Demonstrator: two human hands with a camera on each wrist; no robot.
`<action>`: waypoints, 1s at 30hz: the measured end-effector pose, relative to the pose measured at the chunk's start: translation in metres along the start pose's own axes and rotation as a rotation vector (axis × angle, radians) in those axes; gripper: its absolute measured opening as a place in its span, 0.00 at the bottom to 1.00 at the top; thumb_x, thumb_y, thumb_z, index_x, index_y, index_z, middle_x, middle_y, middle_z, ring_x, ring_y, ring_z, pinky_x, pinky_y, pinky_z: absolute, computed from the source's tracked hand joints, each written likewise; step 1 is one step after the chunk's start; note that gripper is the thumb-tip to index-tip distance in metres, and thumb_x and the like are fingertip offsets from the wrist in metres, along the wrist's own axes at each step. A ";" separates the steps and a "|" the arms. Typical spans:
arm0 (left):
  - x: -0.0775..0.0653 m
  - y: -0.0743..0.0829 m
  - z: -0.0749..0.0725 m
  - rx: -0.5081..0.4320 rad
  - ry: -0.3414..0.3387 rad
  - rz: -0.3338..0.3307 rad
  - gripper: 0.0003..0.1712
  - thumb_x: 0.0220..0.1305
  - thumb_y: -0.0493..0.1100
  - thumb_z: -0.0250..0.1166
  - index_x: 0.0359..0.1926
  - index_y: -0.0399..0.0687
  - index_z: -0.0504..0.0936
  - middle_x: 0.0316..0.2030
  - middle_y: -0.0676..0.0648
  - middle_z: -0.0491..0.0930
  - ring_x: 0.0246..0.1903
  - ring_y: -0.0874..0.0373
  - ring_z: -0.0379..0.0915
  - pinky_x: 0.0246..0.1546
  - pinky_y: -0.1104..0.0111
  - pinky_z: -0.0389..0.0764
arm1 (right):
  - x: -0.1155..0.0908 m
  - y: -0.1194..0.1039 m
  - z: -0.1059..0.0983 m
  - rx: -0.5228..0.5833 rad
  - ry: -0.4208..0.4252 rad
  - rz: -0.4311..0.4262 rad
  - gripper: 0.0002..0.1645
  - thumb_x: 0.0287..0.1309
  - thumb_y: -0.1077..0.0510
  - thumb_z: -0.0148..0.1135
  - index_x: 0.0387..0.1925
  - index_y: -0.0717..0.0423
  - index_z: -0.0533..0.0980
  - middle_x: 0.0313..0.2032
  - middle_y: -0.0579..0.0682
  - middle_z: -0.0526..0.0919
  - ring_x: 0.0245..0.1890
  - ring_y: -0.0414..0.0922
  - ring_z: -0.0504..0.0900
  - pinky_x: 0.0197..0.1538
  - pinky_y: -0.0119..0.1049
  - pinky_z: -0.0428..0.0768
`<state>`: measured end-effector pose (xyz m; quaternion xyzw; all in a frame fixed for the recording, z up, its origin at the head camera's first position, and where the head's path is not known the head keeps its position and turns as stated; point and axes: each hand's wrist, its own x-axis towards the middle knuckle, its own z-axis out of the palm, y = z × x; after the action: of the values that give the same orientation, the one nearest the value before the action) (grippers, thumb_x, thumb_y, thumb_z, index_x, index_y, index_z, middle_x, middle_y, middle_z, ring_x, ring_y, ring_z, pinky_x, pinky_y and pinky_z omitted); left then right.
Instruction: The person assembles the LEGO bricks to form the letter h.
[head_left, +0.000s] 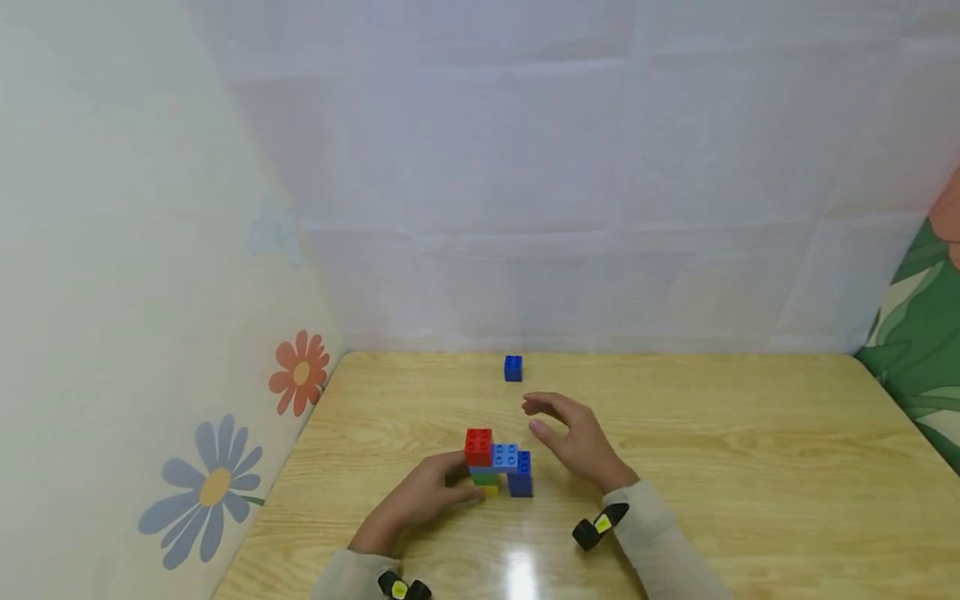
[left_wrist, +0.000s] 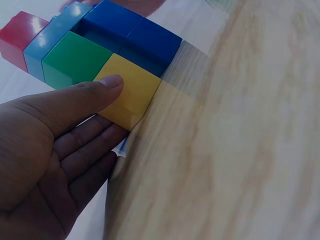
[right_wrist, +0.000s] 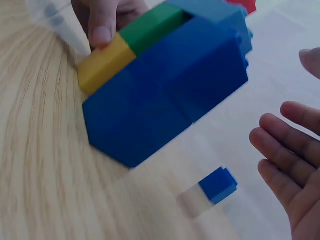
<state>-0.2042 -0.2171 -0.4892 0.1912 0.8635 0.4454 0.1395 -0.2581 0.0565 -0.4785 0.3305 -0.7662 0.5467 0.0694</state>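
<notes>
A small structure of toy building bricks stands on the table. Its left column has a yellow brick (left_wrist: 132, 92) at the bottom, a green brick (left_wrist: 75, 60) over it, then a light blue brick (head_left: 506, 455) and a red brick (head_left: 478, 447) on top. Two dark blue bricks (right_wrist: 165, 95) form the right column, which the light blue brick joins to the left one. My left hand (head_left: 431, 492) grips the base from the left, thumb on the yellow brick. To the right of the structure, my right hand (head_left: 577, 437) is held with fingers loosely bent and nothing in it.
A single dark blue brick (head_left: 513, 368) sits near the back edge of the wooden table (head_left: 712, 433), beyond my right fingertips. White cloth (head_left: 480, 167) hangs behind the table. A wall with painted flowers (head_left: 217, 487) borders the left side.
</notes>
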 end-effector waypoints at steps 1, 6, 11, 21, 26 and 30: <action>0.000 0.000 0.000 0.001 -0.001 -0.002 0.24 0.60 0.56 0.69 0.56 0.60 0.80 0.49 0.61 0.81 0.52 0.62 0.75 0.58 0.59 0.73 | 0.000 0.003 0.000 -0.006 0.006 0.007 0.23 0.66 0.61 0.60 0.62 0.58 0.71 0.52 0.53 0.81 0.55 0.49 0.78 0.61 0.48 0.73; 0.000 0.000 0.000 0.005 -0.002 -0.002 0.24 0.60 0.58 0.69 0.57 0.61 0.79 0.50 0.62 0.81 0.53 0.62 0.75 0.59 0.59 0.72 | -0.003 0.014 0.000 -0.070 0.021 0.038 0.26 0.67 0.51 0.60 0.63 0.54 0.71 0.56 0.45 0.78 0.59 0.44 0.75 0.63 0.46 0.71; 0.000 0.001 0.000 -0.001 0.005 0.010 0.24 0.59 0.57 0.69 0.56 0.61 0.80 0.50 0.62 0.81 0.53 0.62 0.75 0.59 0.60 0.72 | -0.006 0.024 0.002 -0.151 0.030 0.067 0.31 0.65 0.45 0.61 0.65 0.52 0.70 0.60 0.40 0.74 0.61 0.44 0.72 0.62 0.52 0.72; -0.001 0.002 0.000 -0.011 0.000 -0.010 0.25 0.59 0.57 0.69 0.57 0.62 0.79 0.50 0.62 0.80 0.54 0.61 0.75 0.60 0.58 0.71 | -0.004 0.037 0.008 -0.175 0.038 0.139 0.40 0.59 0.39 0.66 0.68 0.48 0.66 0.63 0.39 0.70 0.63 0.44 0.69 0.63 0.50 0.70; 0.000 0.001 0.000 0.001 -0.009 -0.023 0.26 0.59 0.58 0.68 0.58 0.61 0.79 0.51 0.61 0.80 0.54 0.61 0.75 0.60 0.56 0.71 | 0.000 0.043 0.010 -0.158 0.054 0.171 0.40 0.58 0.45 0.69 0.69 0.46 0.65 0.63 0.41 0.70 0.64 0.44 0.69 0.65 0.50 0.68; 0.001 0.000 0.000 0.006 -0.007 -0.023 0.26 0.59 0.58 0.69 0.58 0.59 0.79 0.51 0.61 0.80 0.54 0.60 0.75 0.60 0.56 0.71 | 0.003 0.046 0.010 -0.139 0.090 0.179 0.40 0.58 0.48 0.69 0.69 0.49 0.66 0.62 0.43 0.71 0.63 0.45 0.69 0.66 0.47 0.67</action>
<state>-0.2050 -0.2168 -0.4894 0.1831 0.8666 0.4403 0.1472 -0.2846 0.0551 -0.5172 0.2302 -0.8248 0.5106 0.0773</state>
